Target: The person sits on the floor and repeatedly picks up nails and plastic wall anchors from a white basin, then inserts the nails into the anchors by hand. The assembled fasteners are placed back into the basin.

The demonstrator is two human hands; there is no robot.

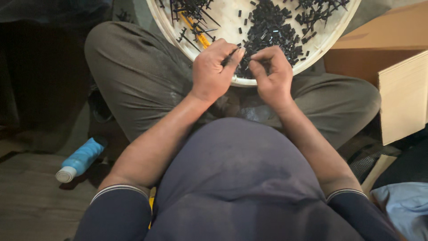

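Note:
I sit cross-legged with a round white tray (165, 27) resting on my knees. It holds a heap of small black plastic pieces (269, 29), several black branched sprues (191, 11) and a yellow stick (198, 33). My left hand (211, 71) is over the tray's near rim, pinching a thin black piece (232, 56) between thumb and fingers. My right hand (272, 73) is right beside it, its fingertips closed on a small black part that meets the left hand's piece. The near rim is partly hidden by both hands.
A blue bottle with a white cap (80, 159) lies on the floor at my left. An open cardboard box (392, 67) stands at my right, with a light blue cloth (403, 207) below it. Dark clutter fills the upper left.

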